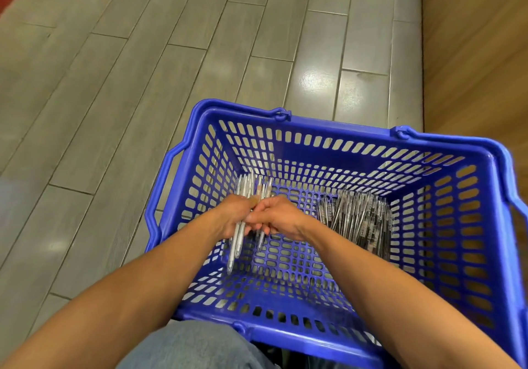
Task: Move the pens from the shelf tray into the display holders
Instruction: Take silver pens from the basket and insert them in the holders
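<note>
Clear-barrelled pens, a bundle (248, 197), are gripped by the left hand (231, 217); the right hand (281, 220) pinches the same bundle. Both sit inside the blue basket (328, 130), beside its left wall. Loose pens (360, 217) lie right; basket floor between stays open.

Pen pile (357, 220) in basket (343, 146), right of both hands' bundle (251, 188).

Blue slotted basket (471, 226), clear silvery pens (241, 188), grey plank floor (143, 54), light-brown wooden panel (480, 54).
</note>
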